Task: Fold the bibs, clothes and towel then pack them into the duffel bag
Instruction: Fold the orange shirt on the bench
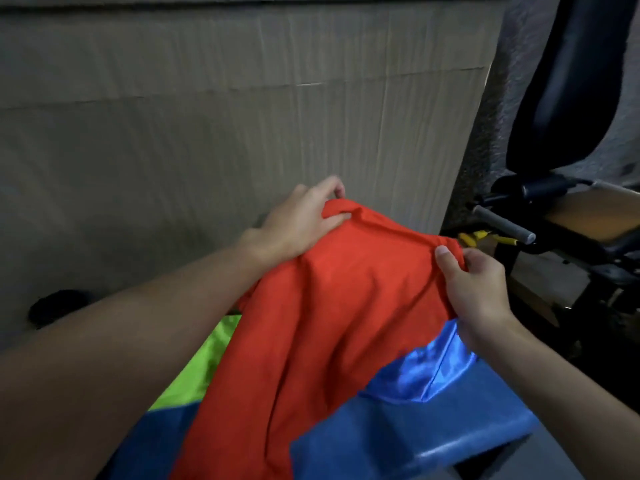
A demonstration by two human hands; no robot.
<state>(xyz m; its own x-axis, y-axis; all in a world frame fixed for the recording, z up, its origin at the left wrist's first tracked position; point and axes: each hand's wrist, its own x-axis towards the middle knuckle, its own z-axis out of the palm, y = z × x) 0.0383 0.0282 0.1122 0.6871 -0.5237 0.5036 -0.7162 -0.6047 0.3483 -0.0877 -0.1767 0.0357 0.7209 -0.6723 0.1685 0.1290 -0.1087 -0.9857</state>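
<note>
Head view: red garment, lifted by its top edge, lower part draped over blue fabric and green fabric. Left hand: fingers clamped on the left corner. Right hand: thumb and fingers pinch the right corner. Cardboard sheet stands near behind; black chair crowds the right. Cloth plain, softly creased, top edge rolled.

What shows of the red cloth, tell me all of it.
The red cloth is plain, thin, matte fabric, unfolded and creased. The left hand grips one bunched top corner, the right hand pinches the other. The edge sags between them; the rest drapes down over shiny blue fabric, with bright green fabric showing beside it. Its lower end leaves the frame.
</note>
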